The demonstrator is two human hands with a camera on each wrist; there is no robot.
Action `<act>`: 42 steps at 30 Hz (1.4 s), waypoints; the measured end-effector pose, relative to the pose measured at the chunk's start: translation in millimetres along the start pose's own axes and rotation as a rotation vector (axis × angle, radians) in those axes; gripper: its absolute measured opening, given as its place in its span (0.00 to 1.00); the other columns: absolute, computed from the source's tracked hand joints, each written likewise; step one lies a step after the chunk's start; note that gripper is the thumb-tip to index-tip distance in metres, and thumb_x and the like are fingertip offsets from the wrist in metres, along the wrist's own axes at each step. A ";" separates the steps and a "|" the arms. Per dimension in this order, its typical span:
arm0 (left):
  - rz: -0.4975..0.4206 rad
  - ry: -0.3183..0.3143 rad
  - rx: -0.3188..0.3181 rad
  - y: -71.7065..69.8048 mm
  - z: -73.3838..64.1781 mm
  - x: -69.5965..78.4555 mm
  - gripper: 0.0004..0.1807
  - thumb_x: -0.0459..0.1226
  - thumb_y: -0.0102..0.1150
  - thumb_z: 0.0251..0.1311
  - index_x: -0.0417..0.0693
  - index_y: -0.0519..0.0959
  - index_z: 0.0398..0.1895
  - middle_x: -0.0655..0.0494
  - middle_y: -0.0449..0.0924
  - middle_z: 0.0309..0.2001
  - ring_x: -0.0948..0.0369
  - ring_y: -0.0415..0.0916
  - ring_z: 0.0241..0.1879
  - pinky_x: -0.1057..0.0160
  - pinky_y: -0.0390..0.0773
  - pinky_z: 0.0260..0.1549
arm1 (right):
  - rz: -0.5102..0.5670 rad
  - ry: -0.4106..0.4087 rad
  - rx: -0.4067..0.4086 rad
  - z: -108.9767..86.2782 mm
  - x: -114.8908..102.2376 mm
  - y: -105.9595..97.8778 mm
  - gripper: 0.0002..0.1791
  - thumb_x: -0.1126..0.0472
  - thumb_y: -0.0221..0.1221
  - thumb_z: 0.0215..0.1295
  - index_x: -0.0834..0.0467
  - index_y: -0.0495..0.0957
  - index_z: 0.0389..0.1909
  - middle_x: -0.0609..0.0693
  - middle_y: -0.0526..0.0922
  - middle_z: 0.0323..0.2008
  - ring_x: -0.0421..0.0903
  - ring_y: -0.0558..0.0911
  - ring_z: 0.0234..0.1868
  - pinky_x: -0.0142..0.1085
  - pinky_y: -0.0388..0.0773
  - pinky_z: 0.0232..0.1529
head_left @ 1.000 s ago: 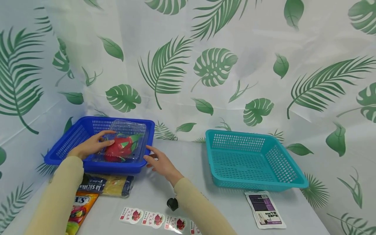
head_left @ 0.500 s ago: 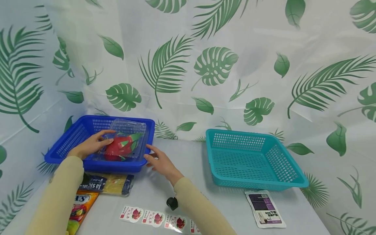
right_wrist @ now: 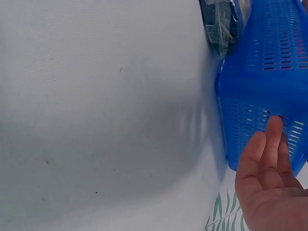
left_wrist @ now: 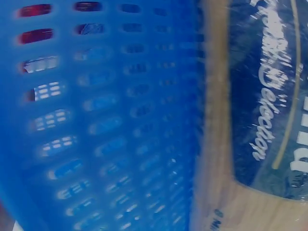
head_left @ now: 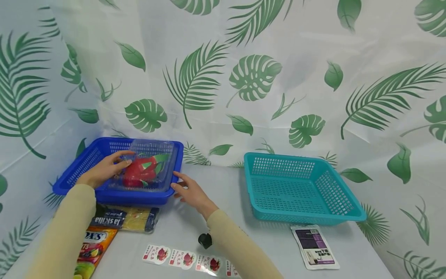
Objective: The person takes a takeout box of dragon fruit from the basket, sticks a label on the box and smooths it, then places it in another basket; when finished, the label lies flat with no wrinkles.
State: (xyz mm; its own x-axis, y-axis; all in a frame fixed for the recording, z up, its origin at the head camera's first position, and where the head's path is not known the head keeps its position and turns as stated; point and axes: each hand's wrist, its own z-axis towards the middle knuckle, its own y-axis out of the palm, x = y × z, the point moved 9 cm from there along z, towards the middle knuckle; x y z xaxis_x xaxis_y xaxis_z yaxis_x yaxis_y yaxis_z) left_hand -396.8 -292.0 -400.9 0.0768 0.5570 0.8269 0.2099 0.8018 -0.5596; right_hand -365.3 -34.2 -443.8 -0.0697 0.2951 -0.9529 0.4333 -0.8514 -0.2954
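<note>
While the clear plastic box w/ red, green-tipped fruit sits toward the right in the blue plastic basket, left hand's at its left edge, thumb & index loosely spread, no grip seen. Right hand, fingers nearly straight, holds nothing by the basket's right side. Boxing looks done; closing's maybe left, can't tell if it's latched. Left-wrist view's blurry; white sticker strip runs under the right sleeve.

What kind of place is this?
Maybe a packing table, though I can't be sure: it has a blue basket, a teal basket and a row of fruit stickers on it.
</note>
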 end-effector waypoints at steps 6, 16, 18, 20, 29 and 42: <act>-0.041 0.052 0.017 -8.1 1.0 16.9 0.32 0.50 0.45 0.74 0.53 0.53 0.76 0.42 0.61 0.41 0.54 0.63 0.27 0.57 0.70 0.27 | 0.010 -0.009 -0.001 -2.7 -2.7 -2.8 0.29 0.49 0.54 0.73 0.44 0.63 0.72 0.53 0.80 0.51 0.51 0.84 0.44 0.41 0.81 0.43; -0.102 0.104 0.037 -11.5 5.9 40.5 0.33 0.53 0.45 0.73 0.56 0.53 0.76 0.45 0.59 0.35 0.55 0.61 0.25 0.57 0.69 0.28 | 0.006 -0.019 0.029 -5.6 -2.8 -24.9 0.29 0.49 0.53 0.74 0.46 0.61 0.73 0.52 0.79 0.54 0.48 0.84 0.45 0.42 0.81 0.47; -0.108 0.107 0.034 -10.8 7.4 44.5 0.34 0.54 0.45 0.72 0.56 0.53 0.77 0.45 0.59 0.36 0.56 0.60 0.25 0.57 0.69 0.28 | 0.012 -0.025 0.042 -6.1 -2.8 -31.5 0.29 0.49 0.53 0.74 0.46 0.61 0.73 0.53 0.79 0.55 0.49 0.84 0.45 0.43 0.80 0.47; -0.110 0.106 0.033 -10.1 8.7 48.8 0.34 0.55 0.45 0.72 0.57 0.53 0.77 0.44 0.59 0.38 0.55 0.60 0.25 0.57 0.69 0.28 | 0.012 -0.027 0.061 -6.8 -3.1 -38.4 0.29 0.49 0.53 0.73 0.46 0.62 0.73 0.54 0.78 0.56 0.49 0.84 0.45 0.43 0.80 0.47; -0.082 0.133 0.022 -4.7 12.3 74.0 0.34 0.53 0.45 0.73 0.56 0.52 0.77 0.43 0.60 0.45 0.56 0.62 0.29 0.60 0.71 0.32 | 0.045 -0.021 0.146 -9.1 -6.6 -63.9 0.30 0.48 0.52 0.74 0.46 0.60 0.74 0.54 0.76 0.59 0.50 0.83 0.47 0.43 0.80 0.49; -0.105 0.193 -0.041 10.1 22.9 92.0 0.31 0.51 0.46 0.73 0.56 0.55 0.76 0.43 0.62 0.47 0.58 0.66 0.33 0.63 0.72 0.34 | 0.205 -0.124 0.196 -12.3 -44.4 -75.1 0.38 0.39 0.53 0.70 0.34 0.48 0.76 0.54 0.59 0.71 0.51 0.69 0.66 0.45 0.74 0.59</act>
State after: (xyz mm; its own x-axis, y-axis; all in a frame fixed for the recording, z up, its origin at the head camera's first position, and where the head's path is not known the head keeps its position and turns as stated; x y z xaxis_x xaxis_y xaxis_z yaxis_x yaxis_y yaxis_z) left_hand -409.9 -227.7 -331.7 0.2364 0.4166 0.8778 0.2653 0.8414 -0.4708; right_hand -383.7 22.0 -378.5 -0.1131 0.0633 -0.9916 0.2686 -0.9589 -0.0919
